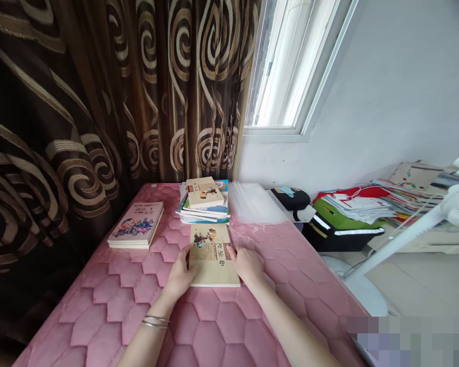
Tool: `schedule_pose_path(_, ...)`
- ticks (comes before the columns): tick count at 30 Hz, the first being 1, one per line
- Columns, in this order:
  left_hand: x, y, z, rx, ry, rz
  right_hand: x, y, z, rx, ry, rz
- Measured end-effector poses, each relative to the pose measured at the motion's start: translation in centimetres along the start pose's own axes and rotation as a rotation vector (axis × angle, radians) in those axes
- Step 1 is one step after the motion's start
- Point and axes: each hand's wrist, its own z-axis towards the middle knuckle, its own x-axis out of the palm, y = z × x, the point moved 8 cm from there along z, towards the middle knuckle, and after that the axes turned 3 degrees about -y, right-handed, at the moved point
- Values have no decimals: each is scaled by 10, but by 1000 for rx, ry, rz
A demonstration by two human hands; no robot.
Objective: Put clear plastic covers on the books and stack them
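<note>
A beige paperback book [210, 262] with a small colour drawing and dark characters on its cover lies on the pink quilted surface in front of me. My left hand [180, 275] grips its left edge, the fingers partly hidden at the side. On the opposite edge, my right hand [245, 262] holds the book with fingertips against the cover. Just beyond it is a stack of thin books [204, 216], topped by a smaller beige book [204, 192] of similar design. To the left sit pink-covered books [137, 224], one on another, with cartoon figures on top.
Translucent plastic sheets or covers [256, 204] lie right of the stack. Off the right edge stand a green and black box [336, 219] with papers, piled books [409, 188] and a white fan [401, 244]. A patterned curtain [199, 102] hangs behind, beside a window [283, 66].
</note>
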Motion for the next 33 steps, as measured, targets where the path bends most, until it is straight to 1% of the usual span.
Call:
schedule_pose_path(3,-2,-16,-5,75,-66,202,0,3,-2,-48,-23,21)
schedule_pose_path(5,-1,-29,-11,144,-77,316,-6,9,-8,-136,-68,20)
schedule_pose_path(8,5,-48,-19,220,-25,438,-18,18,-27,-278,-137,17)
schedule_pose_path(10,10,-53,-22,214,43,482,-22,23,-44,-337,-131,59)
schedule_pose_path(13,18,-53,-27,175,158,504,-19,33,-66,-415,-64,202)
schedule_pose_path(15,22,-55,-29,184,208,515,-16,39,-75,-464,-52,285)
schedule_pose_path(17,23,-59,-31,209,225,534,-13,41,-79,-486,-66,315)
schedule_pose_path(23,23,-68,-34,256,247,586,-8,44,-76,-499,-79,297)
schedule_pose_path(26,18,-67,-32,254,264,591,-10,42,-75,-514,-64,289)
schedule_pose_path(28,11,-63,-30,231,270,595,-12,38,-74,-523,-30,283)
schedule_pose_path(33,-11,-52,-23,124,292,617,-19,15,-66,-589,94,331)
